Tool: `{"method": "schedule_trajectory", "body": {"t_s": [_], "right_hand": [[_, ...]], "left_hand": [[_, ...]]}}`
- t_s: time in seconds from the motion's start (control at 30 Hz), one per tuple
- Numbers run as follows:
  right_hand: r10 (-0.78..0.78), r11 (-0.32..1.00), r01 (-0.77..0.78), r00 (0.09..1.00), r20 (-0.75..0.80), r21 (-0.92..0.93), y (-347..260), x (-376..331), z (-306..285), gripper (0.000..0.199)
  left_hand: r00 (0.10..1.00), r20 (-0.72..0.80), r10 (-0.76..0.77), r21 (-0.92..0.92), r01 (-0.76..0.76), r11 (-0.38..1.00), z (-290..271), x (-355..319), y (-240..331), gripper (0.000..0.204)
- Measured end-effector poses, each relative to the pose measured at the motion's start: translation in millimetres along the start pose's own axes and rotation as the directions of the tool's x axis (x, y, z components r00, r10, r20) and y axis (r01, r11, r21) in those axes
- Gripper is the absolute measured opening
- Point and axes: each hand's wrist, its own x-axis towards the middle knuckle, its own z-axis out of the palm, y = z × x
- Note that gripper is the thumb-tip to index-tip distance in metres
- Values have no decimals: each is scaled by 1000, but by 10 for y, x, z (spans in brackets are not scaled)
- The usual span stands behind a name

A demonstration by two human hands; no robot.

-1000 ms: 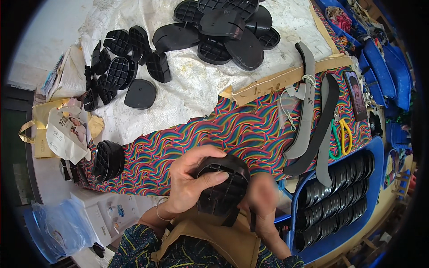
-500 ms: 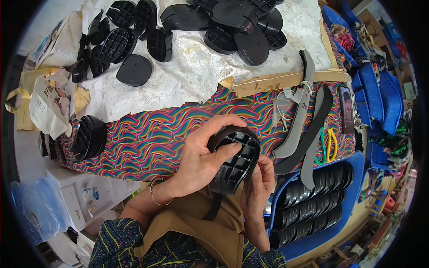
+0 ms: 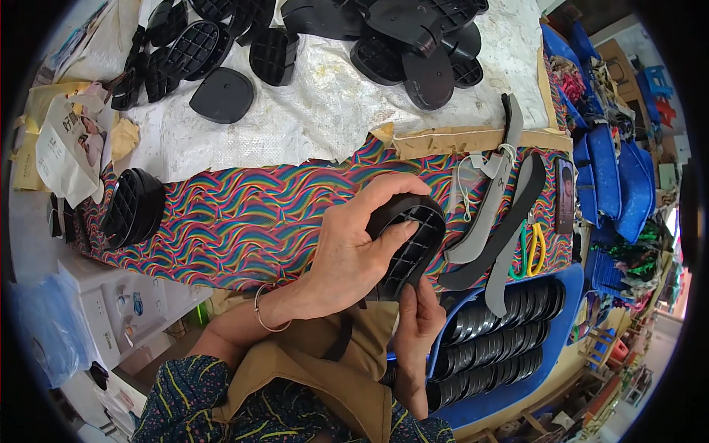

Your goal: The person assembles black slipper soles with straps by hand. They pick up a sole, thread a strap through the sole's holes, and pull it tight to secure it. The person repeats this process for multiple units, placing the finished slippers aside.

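In front of me I hold a black shoe heel block [image 3: 415, 249], tilted, its hollow gridded side facing up. My left hand [image 3: 358, 240] grips it from the left, fingers over the far rim and thumb pressed onto the grid. A smooth dark band runs around the block's outer edge. Thumb and fingers of my right hand [image 3: 419, 314] are closed at its near right corner, pinching the edge there. A dark strip [image 3: 340, 336] hangs below over my brown apron; I cannot tell whether it joins the block.
Curved grey strips [image 3: 484, 210] and a black strip [image 3: 502, 225] lie right, beside scissors [image 3: 543, 249] and a phone [image 3: 564, 196]. A blue tray [image 3: 569, 292] holds rows of black pieces. Black heel blocks pile on white sheeting [image 3: 317, 111]; more stand left [image 3: 133, 208].
The view has shifted slightly. The block has tilted more to the right in my hands, and my right fingers have moved down around its near right corner, pinching the edge.
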Motion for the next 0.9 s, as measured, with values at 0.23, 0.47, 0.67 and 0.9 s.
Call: {"method": "schedule_trajectory", "body": {"t_s": [0.23,0.47,0.67,0.9], "right_hand": [[-45,992,36,996,-74,-121,-7,-56,143,35],[111,969,-130,989,97,210,-69,-38,2,39],[156,889,-239,960,232,392,-98,8,-81,44],[183,828,-313,935,304,465,-117,42,-121,43]], "left_hand": [[999,-22,-29,-49,28,998,43,-9,-48,32],[998,-58,-29,-89,23,996,81,-53,-80,35],[988,-83,130,11,-129,992,108,-112,-124,34],[918,-64,391,172,-375,911,124,-175,-143,31]]}}
